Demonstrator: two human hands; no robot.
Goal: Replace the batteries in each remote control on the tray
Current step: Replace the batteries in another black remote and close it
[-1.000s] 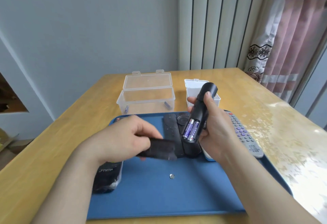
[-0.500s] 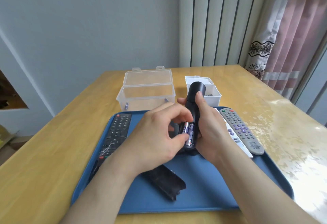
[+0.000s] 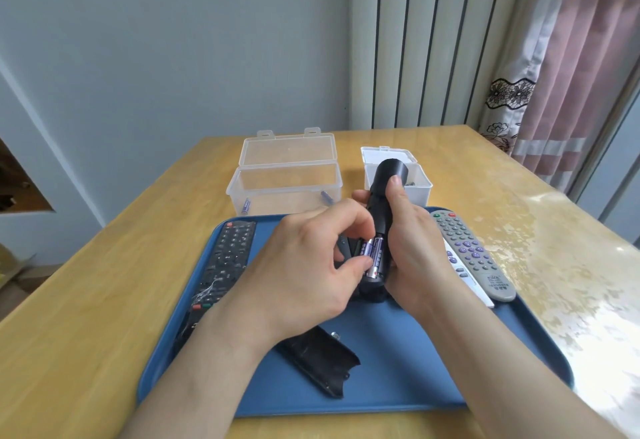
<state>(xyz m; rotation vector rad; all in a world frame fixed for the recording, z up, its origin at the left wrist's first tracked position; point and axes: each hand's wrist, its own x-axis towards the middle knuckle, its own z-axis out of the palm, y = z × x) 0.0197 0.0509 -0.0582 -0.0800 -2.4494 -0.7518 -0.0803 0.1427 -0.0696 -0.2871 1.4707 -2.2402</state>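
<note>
My right hand [image 3: 410, 248] grips a black remote [image 3: 384, 196] held upright above the blue tray [image 3: 398, 379], its back open toward me. Two purple batteries [image 3: 374, 255] sit side by side in the open compartment. My left hand [image 3: 308, 269] pinches at the left battery with thumb and fingertips. The remote's black battery cover [image 3: 320, 359] lies loose on the tray near me. A long black remote [image 3: 221, 265] lies at the tray's left, and a grey remote [image 3: 474, 258] and a white remote [image 3: 462, 272] at its right.
Beyond the tray stands an open clear plastic box [image 3: 287, 179] with two batteries in it, and a smaller white box [image 3: 412, 182] to its right. A small screw [image 3: 335, 334] lies on the tray by the cover. The wooden table [image 3: 86, 300] ends at a curtain on the right.
My left hand has put the battery cover down on the tray and come up to the batteries in the remote. The right hand keeps hold of the remote, slightly lower.
</note>
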